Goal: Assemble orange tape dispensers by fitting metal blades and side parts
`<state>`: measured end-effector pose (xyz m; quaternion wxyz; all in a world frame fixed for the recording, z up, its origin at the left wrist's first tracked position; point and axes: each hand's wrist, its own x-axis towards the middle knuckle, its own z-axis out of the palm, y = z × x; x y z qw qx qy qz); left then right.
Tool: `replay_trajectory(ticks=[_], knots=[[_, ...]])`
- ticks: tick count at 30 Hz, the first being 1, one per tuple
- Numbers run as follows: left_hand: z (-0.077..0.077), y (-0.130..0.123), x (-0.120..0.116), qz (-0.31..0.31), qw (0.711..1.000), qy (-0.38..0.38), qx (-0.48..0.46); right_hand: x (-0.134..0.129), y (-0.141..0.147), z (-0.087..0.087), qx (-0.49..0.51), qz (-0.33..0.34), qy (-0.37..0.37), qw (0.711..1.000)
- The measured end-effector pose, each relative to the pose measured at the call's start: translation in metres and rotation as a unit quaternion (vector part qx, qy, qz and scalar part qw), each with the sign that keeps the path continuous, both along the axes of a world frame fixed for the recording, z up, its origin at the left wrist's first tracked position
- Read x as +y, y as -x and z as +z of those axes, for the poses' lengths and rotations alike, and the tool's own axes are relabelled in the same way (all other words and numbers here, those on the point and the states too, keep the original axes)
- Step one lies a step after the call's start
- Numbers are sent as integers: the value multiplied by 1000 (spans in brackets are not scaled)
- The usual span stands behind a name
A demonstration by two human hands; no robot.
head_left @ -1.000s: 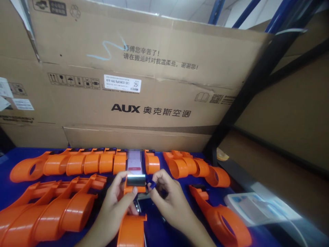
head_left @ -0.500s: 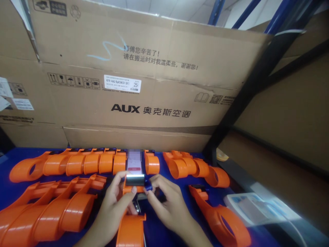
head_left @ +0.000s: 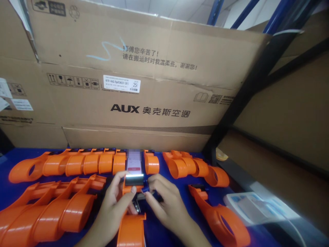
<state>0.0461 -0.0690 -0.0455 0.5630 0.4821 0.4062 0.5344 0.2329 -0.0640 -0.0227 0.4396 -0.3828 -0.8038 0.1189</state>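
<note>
Orange plastic dispenser (head_left: pixel 131 229), mid-worktop (head_left: pixel 184 189), nr the person: L hand (head_left: pixel 117 202) has it, fingers clamped round the head, thumb on the front face. Head's up top w/ toothed blade (head_left: pixel 134 175) & black strip (head_left: pixel 134 181) facing the person; drum hangs below, cut off by the bottom edge. R hand (head_left: pixel 164 193): thumb & index together on a small blue piece (head_left: pixel 145 189), held at the head's R side; can't tell if it's touching. Bit of shiny metal (head_left: pixel 137 207) shows btwn the hands, just under the head.

Phone (head_left: pixel 134 164) right behind the blade, screen lit, top part pixelated. Back row (head_left: pixel 91 163) of similar dispensers L of phone, approx. six; single one (head_left: pixel 152 164) just R of it, then a bunched grp (head_left: pixel 190 165). Front L: nested stack (head_left: pixel 51 212). Front R: lone dispenser (head_left: pixel 221 221), w/ white box (head_left: pixel 231 202) beside it. Printed cardboard (head_left: pixel 154 133) stands behind, AUX logo on it.
</note>
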Motion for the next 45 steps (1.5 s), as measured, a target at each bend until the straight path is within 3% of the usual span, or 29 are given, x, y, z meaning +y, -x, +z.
replay_trajectory(ticks=[11,16,20,23,25,30,35,39,45], knots=[[-2,0,-1,14,1000,-2,4,2,6,-14,-6,-12,-9,1000],[1,-1,-1,0,1000,3,-27,-2,8,-3,33,6,4,999],[5,-1,-1,-14,997,1,-74,-6,6,2,126,30,39,991],[8,-1,-3,-18,993,28,-114,-5,4,0,213,28,102,971],[11,-2,-5,-59,988,59,-130,-3,4,0,254,35,166,952],[13,1,-8,-180,970,89,-137,-2,4,4,276,170,329,887],[11,5,-10,-218,955,118,-164,-3,6,2,332,215,360,845],[10,5,-13,-203,955,112,-185,-2,13,-2,340,162,330,865],[15,3,-8,-146,978,91,-118,-5,24,-5,342,124,300,882]])
